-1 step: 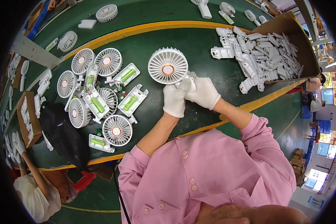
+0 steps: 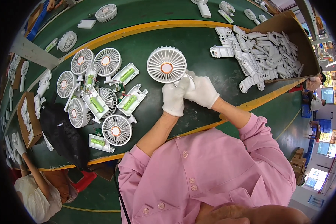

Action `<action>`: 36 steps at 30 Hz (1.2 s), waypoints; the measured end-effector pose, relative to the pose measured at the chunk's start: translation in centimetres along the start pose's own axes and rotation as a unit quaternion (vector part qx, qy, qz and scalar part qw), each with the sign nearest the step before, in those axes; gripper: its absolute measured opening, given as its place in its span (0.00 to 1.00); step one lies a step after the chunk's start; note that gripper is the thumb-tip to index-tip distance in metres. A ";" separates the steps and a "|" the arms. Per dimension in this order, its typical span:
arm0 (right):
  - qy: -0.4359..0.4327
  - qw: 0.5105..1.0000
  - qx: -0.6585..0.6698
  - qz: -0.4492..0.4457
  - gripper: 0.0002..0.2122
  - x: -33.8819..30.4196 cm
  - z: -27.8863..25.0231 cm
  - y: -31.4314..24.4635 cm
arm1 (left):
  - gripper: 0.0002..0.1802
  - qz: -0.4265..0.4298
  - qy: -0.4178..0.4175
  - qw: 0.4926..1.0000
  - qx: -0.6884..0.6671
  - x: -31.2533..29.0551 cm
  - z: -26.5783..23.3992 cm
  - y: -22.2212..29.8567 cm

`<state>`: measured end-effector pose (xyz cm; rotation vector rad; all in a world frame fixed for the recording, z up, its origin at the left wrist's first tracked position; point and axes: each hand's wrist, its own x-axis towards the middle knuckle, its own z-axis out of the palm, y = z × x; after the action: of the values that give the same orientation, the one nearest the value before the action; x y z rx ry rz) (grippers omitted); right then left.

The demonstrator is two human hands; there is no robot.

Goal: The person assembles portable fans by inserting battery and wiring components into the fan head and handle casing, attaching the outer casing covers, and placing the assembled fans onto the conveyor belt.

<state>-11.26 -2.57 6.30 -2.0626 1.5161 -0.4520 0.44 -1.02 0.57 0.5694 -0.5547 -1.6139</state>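
In front of me, above the green table, a white handheld fan (image 2: 166, 67) with an orange ring at its hub faces up. My left hand (image 2: 174, 98), in a white glove, is closed on the fan's handle just below the round head. From the right, my right hand (image 2: 204, 91), gloved too, wraps round the same handle, and its fingers meet those of the left. Most of the handle is hidden by the gloves. To the left lies a cluster of half-open fans, among them a handle shell (image 2: 132, 100) with a green battery inside.
On the right, a cardboard box (image 2: 309, 48) lies tipped with many white handle covers (image 2: 246, 63) spilling out. A black mesh bag (image 2: 63, 130) lies at the left, near a small box (image 2: 27, 115). Beyond the yellow edge strip, more fans (image 2: 106, 13) lie on a green surface. A co-worker (image 2: 37, 190) is at lower left.
The fan and both my hands have shifted very slightly to the left and away from me. My grip looks the same.
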 end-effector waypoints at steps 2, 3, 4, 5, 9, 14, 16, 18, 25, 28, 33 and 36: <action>-0.020 0.998 0.057 0.028 0.18 0.0 -0.1 -0.1 | 0.21 -0.003 0.013 1.000 0.015 -0.1 0.3 0.0; -0.016 0.998 0.061 0.028 0.18 0.2 -0.2 0.2 | 0.21 -0.003 0.027 0.999 0.029 -0.1 0.4 0.2; -0.069 0.989 0.117 0.054 0.16 0.4 -0.4 0.5 | 0.21 -0.003 0.024 0.999 0.032 0.0 0.5 0.5; -0.121 0.974 0.173 0.080 0.15 0.5 -0.5 0.7 | 0.22 -0.011 0.026 0.999 0.034 0.0 0.5 0.9; -0.173 0.905 0.358 0.154 0.12 0.1 -1.3 0.1 | 0.25 -0.008 -0.030 0.999 0.029 0.3 -0.3 1.9; -0.179 0.872 0.423 0.167 0.12 0.1 -1.5 0.5 | 0.21 -0.003 -0.010 0.995 0.104 0.7 0.4 2.2; -0.181 0.874 0.419 0.166 0.12 0.1 -1.1 0.9 | 0.20 -0.011 0.002 0.993 0.114 0.6 0.4 2.1; -0.185 0.875 0.415 0.165 0.12 0.1 -0.9 1.0 | 0.18 -0.018 0.016 0.992 0.124 0.5 0.5 2.1; -0.183 0.891 0.384 0.160 0.13 0.1 -1.3 0.7 | 0.15 0.012 0.025 0.982 0.185 0.8 1.3 2.2; -0.181 0.889 0.388 0.164 0.13 0.1 -1.1 0.3 | 0.19 -0.010 -0.008 0.992 0.123 0.9 0.6 2.7; -0.248 0.935 0.241 0.081 0.15 0.9 -1.5 1.6 | 0.26 -0.016 0.015 0.998 0.057 1.3 -1.2 1.5; -0.167 0.964 0.209 0.008 0.18 1.8 -1.9 0.8 | 0.14 -0.007 0.004 1.000 0.000 1.7 -1.1 0.5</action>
<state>-12.37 -4.91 7.22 -1.6944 1.1248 -0.3589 1.31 -2.77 -0.01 0.5798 -0.5459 -1.6251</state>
